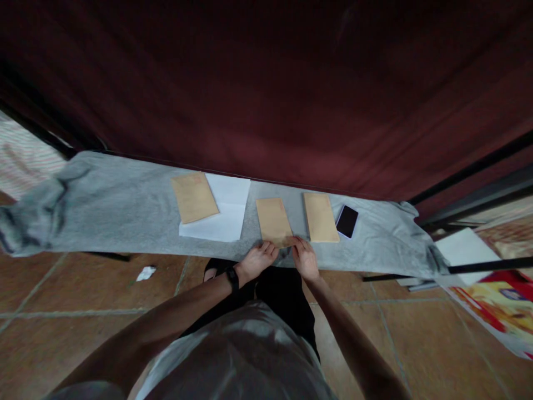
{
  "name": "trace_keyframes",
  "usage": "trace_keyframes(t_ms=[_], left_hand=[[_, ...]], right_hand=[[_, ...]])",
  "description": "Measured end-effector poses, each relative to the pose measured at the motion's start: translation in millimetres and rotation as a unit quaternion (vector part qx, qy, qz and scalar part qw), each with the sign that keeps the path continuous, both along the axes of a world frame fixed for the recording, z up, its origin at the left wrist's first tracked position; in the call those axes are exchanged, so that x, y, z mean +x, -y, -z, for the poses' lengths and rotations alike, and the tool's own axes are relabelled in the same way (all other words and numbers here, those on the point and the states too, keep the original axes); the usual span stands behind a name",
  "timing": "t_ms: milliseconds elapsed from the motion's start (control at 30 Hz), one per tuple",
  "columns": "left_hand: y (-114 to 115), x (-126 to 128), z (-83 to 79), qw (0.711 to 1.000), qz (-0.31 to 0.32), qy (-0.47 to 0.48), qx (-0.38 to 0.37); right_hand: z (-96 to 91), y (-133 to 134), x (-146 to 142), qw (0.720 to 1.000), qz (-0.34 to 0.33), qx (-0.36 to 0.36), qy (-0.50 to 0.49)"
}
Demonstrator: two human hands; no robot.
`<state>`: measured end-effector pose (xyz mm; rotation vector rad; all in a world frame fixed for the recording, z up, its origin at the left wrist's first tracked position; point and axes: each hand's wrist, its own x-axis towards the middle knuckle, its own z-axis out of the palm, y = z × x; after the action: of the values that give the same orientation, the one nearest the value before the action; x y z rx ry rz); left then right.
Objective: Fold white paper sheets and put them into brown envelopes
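Note:
A tan paper envelope (273, 218) lies in front of me on the grey cloth, its near edge between my two hands. My left hand (260, 258), with a dark band on the wrist, has its fingers closed on the near left corner. At the near right corner, my right hand (305, 258) pinches the same envelope. To the right lies a second tan stack or envelope (321, 218). On the left another tan envelope (195, 197) partly covers white paper sheets (231, 214).
A dark-screened phone (347, 221) lies right of the envelopes. The grey cloth (125, 205) covers a long narrow surface against a dark red curtain (266, 100). Crumpled white tissue (146, 273) is on the tiled floor (100, 289). A colourful printed bag (497, 305) stands at far right.

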<state>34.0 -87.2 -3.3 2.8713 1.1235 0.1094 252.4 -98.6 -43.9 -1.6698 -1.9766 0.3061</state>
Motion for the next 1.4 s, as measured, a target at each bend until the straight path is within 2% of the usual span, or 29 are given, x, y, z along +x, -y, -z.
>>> trace_keyframes(t_ms=[67, 100, 167, 233, 300, 400, 467, 533, 600, 667, 767, 900, 1000, 1133, 1267, 1400], left_hand=[[-1.8, -4.7, -1.2, 1.000, -0.003, 0.016, -0.005], [-2.7, -6.6, -2.0, 1.000, -0.007, 0.023, -0.006], [-4.3, -9.5, -3.9, 0.999, -0.016, 0.038, -0.008], [-5.7, -11.4, -5.3, 0.998, -0.026, 0.062, -0.002], [-6.8, -12.7, -5.1, 0.995, -0.036, 0.092, 0.017], [-6.8, -13.0, -1.4, 0.992, -0.032, 0.117, 0.040], [-5.2, -11.5, 2.0, 0.992, -0.013, 0.116, 0.037], [-2.7, -8.9, 5.0, 0.993, 0.004, 0.116, 0.033], [0.4, -7.0, 6.9, 0.991, 0.006, 0.125, 0.044], [3.0, -8.2, 8.0, 0.987, -0.018, 0.145, 0.070], [4.7, -20.1, 9.9, 0.978, -0.066, 0.167, 0.102], [1.9, -54.1, 17.1, 0.971, -0.125, 0.164, 0.117], [-1.2, -84.7, 26.3, 0.962, -0.189, 0.156, 0.123], [-4.3, -117.8, 35.7, 0.957, -0.239, 0.131, 0.097], [-11.3, -131.9, 32.7, 0.965, -0.243, 0.086, 0.042], [-21.0, -134.0, 22.2, 0.976, -0.215, 0.033, 0.012]], right_hand=[[2.4, 3.1, -12.6, 0.986, 0.100, 0.002, -0.133], [3.4, 4.1, -18.2, 0.967, 0.140, -0.011, -0.213], [4.2, 5.1, -26.7, 0.901, 0.188, -0.055, -0.388], [2.9, 5.0, -31.2, 0.817, 0.191, -0.088, -0.537], [0.2, 4.7, -34.0, 0.752, 0.174, -0.094, -0.629], [-3.1, 5.0, -41.8, 0.695, 0.151, -0.129, -0.691], [-3.5, 4.9, -50.8, 0.671, 0.143, -0.173, -0.707], [-3.7, 3.2, -58.6, 0.666, 0.140, -0.193, -0.707], [-6.3, -1.0, -59.2, 0.668, 0.151, -0.179, -0.706], [-13.1, -7.5, -48.7, 0.665, 0.165, -0.152, -0.712], [-27.9, -18.7, -14.0, 0.652, 0.182, -0.104, -0.728], [-38.4, -27.3, 38.7, 0.648, 0.218, -0.057, -0.727], [-33.5, -25.9, 62.3, 0.645, 0.258, -0.087, -0.714], [-21.6, -18.0, 71.5, 0.644, 0.265, -0.129, -0.706], [-13.1, -10.0, 71.1, 0.650, 0.267, -0.185, -0.687], [-6.5, -3.9, 64.5, 0.678, 0.256, -0.222, -0.652]])
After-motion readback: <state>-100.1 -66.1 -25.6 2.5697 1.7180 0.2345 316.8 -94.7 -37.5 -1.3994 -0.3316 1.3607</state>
